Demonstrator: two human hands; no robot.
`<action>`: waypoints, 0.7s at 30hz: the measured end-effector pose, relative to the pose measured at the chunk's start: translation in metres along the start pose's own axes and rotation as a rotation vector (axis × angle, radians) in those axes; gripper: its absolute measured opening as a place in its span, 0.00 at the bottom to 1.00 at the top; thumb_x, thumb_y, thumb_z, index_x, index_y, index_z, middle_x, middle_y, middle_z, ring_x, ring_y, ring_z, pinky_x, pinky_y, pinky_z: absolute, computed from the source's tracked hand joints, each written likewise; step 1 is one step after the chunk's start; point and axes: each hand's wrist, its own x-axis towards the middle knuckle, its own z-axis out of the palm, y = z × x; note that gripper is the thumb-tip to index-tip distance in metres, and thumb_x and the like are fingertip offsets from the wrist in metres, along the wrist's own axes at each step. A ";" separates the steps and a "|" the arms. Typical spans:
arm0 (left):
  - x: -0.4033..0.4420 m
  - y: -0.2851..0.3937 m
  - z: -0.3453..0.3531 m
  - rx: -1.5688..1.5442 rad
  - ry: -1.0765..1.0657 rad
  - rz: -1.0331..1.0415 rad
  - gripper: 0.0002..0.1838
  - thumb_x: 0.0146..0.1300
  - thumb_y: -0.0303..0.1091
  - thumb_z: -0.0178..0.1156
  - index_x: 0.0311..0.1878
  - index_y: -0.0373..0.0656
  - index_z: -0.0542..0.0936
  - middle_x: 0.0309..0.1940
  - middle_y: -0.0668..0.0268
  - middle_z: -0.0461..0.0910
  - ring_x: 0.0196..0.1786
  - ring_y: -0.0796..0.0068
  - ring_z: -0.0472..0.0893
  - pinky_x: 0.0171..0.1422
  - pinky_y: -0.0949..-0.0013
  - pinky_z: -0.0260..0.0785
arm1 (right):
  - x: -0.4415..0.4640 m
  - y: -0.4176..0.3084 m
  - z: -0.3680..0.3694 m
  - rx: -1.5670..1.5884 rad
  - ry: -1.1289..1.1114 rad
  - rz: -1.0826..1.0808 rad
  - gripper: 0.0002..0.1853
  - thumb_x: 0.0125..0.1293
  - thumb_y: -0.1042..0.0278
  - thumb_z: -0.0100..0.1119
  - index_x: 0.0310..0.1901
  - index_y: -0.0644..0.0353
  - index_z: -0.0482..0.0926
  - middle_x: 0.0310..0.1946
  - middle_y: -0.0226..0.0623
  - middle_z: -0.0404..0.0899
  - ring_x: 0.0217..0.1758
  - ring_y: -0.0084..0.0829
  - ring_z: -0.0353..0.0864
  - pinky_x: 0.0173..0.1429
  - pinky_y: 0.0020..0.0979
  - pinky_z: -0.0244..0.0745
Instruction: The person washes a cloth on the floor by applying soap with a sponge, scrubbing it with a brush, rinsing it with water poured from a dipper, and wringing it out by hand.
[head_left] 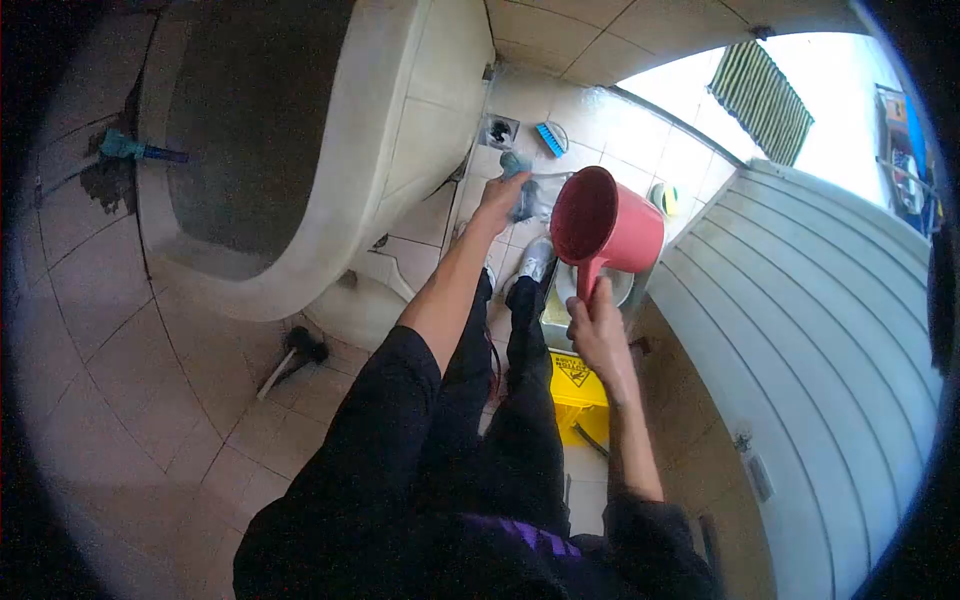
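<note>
1. Right hand (598, 337) first: fingers are wrapped around the handle of the red plastic dipper (635, 228), right of center in the upper half of the frame. The mouth faces left, and a whitish streak (552, 180), probably water, runs between it and the other hand.

2. Left hand (497, 205) is clutching a grayish-blue bundle (516, 162), upper center of the frame. Looks like a wet cloth to me, but it's too blurry to swear to it.

3. If that's water, I'd tip the dipper slowly from the wrist. A thin stream should soak in better than one big slosh, and the dipper probably gets front-heavy when full.

4. I'd have the bundle close under the lip, turning it so every side gets wet, then squeeze.

5. Aim runoff toward the floor drain (499, 131), upper center, just left of the blue-bristled brush (552, 139). The gray shoe (536, 258) sits right below the action, so splashes could easily land on it.

6. Watch your footing, tiles get slick. There's a yellow caution sign (577, 378) just below the right hand in the frame, easy to kick imo.
</note>
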 end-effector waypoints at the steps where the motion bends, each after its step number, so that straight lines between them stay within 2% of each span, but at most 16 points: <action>1: 0.009 -0.008 -0.007 0.044 -0.008 0.019 0.15 0.57 0.40 0.59 0.42 0.40 0.77 0.34 0.67 0.77 0.36 0.76 0.73 0.41 0.71 0.65 | -0.002 0.000 0.002 0.005 0.003 0.001 0.09 0.63 0.68 0.48 0.38 0.61 0.61 0.21 0.44 0.70 0.20 0.37 0.71 0.25 0.38 0.65; 3: 0.012 -0.014 -0.010 0.093 -0.013 0.040 0.16 0.58 0.42 0.58 0.41 0.38 0.77 0.35 0.66 0.77 0.37 0.75 0.73 0.42 0.70 0.65 | -0.005 -0.006 0.003 -0.084 0.072 -0.090 0.09 0.63 0.69 0.48 0.37 0.63 0.59 0.22 0.55 0.70 0.24 0.55 0.71 0.29 0.44 0.64; 4: 0.008 -0.016 -0.009 0.187 0.057 0.080 0.18 0.59 0.44 0.55 0.42 0.37 0.76 0.36 0.62 0.78 0.38 0.70 0.74 0.44 0.67 0.65 | -0.005 -0.007 0.004 -0.068 0.044 -0.030 0.10 0.62 0.70 0.48 0.38 0.63 0.58 0.23 0.62 0.70 0.30 0.66 0.69 0.31 0.49 0.63; 5: 0.005 -0.017 -0.007 0.279 0.128 0.121 0.20 0.61 0.45 0.53 0.42 0.35 0.75 0.37 0.58 0.78 0.40 0.65 0.76 0.46 0.64 0.66 | -0.005 -0.009 0.004 -0.063 0.043 -0.031 0.10 0.62 0.70 0.48 0.38 0.63 0.58 0.23 0.62 0.70 0.30 0.66 0.69 0.31 0.49 0.63; 6: 0.013 -0.024 -0.009 0.282 0.132 0.122 0.20 0.61 0.45 0.53 0.42 0.35 0.75 0.37 0.58 0.78 0.40 0.65 0.76 0.46 0.64 0.66 | -0.005 -0.011 0.004 -0.090 0.022 -0.025 0.11 0.62 0.71 0.48 0.39 0.64 0.57 0.25 0.65 0.70 0.32 0.67 0.69 0.32 0.52 0.61; 8: 0.027 -0.037 -0.013 0.597 0.322 0.408 0.20 0.63 0.45 0.49 0.42 0.34 0.73 0.38 0.49 0.77 0.43 0.50 0.76 0.49 0.56 0.67 | -0.006 -0.018 0.002 -0.116 0.002 -0.019 0.12 0.62 0.71 0.47 0.40 0.65 0.56 0.27 0.69 0.71 0.34 0.68 0.70 0.33 0.56 0.60; 9: 0.017 -0.028 -0.007 0.596 0.325 0.409 0.20 0.63 0.45 0.49 0.42 0.34 0.73 0.38 0.49 0.77 0.43 0.50 0.76 0.49 0.56 0.67 | -0.008 -0.024 0.000 -0.111 -0.008 -0.039 0.11 0.62 0.72 0.46 0.40 0.64 0.56 0.27 0.68 0.70 0.35 0.67 0.69 0.34 0.55 0.60; 11: 0.006 -0.014 0.002 0.970 0.316 0.458 0.20 0.64 0.46 0.46 0.43 0.35 0.71 0.41 0.43 0.75 0.45 0.41 0.74 0.48 0.50 0.67 | -0.010 -0.028 0.001 -0.108 -0.018 -0.062 0.10 0.63 0.72 0.46 0.39 0.64 0.56 0.26 0.68 0.70 0.36 0.67 0.68 0.34 0.55 0.61; 12: 0.007 -0.014 0.001 0.968 0.317 0.459 0.20 0.64 0.46 0.46 0.43 0.35 0.71 0.41 0.43 0.75 0.45 0.41 0.74 0.48 0.50 0.67 | -0.011 -0.029 0.003 -0.117 -0.002 -0.123 0.09 0.63 0.72 0.45 0.38 0.64 0.56 0.26 0.68 0.69 0.35 0.67 0.69 0.34 0.55 0.60; 15: 0.005 -0.014 -0.002 1.363 0.291 0.799 0.14 0.64 0.41 0.44 0.42 0.40 0.72 0.34 0.47 0.74 0.37 0.44 0.75 0.42 0.49 0.69 | -0.016 -0.033 0.006 -0.132 0.010 -0.194 0.08 0.63 0.74 0.44 0.38 0.65 0.57 0.25 0.68 0.69 0.33 0.67 0.69 0.33 0.54 0.61; 17: -0.002 -0.012 0.000 1.332 0.328 0.845 0.13 0.64 0.39 0.46 0.45 0.41 0.72 0.35 0.49 0.73 0.37 0.46 0.75 0.42 0.50 0.69 | -0.016 -0.041 0.004 -0.138 0.005 -0.204 0.08 0.63 0.74 0.44 0.38 0.65 0.57 0.25 0.68 0.68 0.33 0.67 0.69 0.33 0.54 0.61; 18: -0.010 -0.007 0.004 1.301 0.360 0.892 0.13 0.63 0.36 0.48 0.47 0.42 0.72 0.37 0.51 0.72 0.37 0.49 0.75 0.41 0.51 0.69 | -0.016 -0.049 0.000 -0.022 -0.059 -0.053 0.08 0.63 0.74 0.45 0.39 0.65 0.57 0.24 0.66 0.69 0.32 0.66 0.69 0.33 0.53 0.61; 19: -0.017 -0.001 0.007 1.298 0.362 0.891 0.13 0.63 0.36 0.48 0.47 0.42 0.72 0.37 0.51 0.72 0.37 0.49 0.75 0.41 0.51 0.69 | -0.016 -0.051 -0.001 0.034 -0.093 0.022 0.08 0.63 0.74 0.45 0.39 0.65 0.57 0.24 0.66 0.69 0.31 0.65 0.69 0.32 0.53 0.61; 20: -0.025 0.006 0.011 1.331 0.380 0.924 0.15 0.60 0.32 0.49 0.51 0.41 0.70 0.38 0.52 0.71 0.38 0.50 0.74 0.42 0.54 0.69 | -0.017 -0.054 -0.002 0.088 -0.123 0.099 0.09 0.62 0.74 0.45 0.39 0.65 0.57 0.24 0.65 0.69 0.30 0.65 0.70 0.32 0.53 0.61; 21: -0.030 0.011 0.012 1.363 0.398 0.957 0.20 0.57 0.28 0.50 0.54 0.40 0.68 0.39 0.53 0.69 0.38 0.52 0.73 0.42 0.56 0.68 | -0.018 -0.054 -0.001 -0.012 -0.047 -0.056 0.09 0.61 0.77 0.47 0.40 0.67 0.58 0.20 0.58 0.66 0.25 0.59 0.66 0.30 0.49 0.61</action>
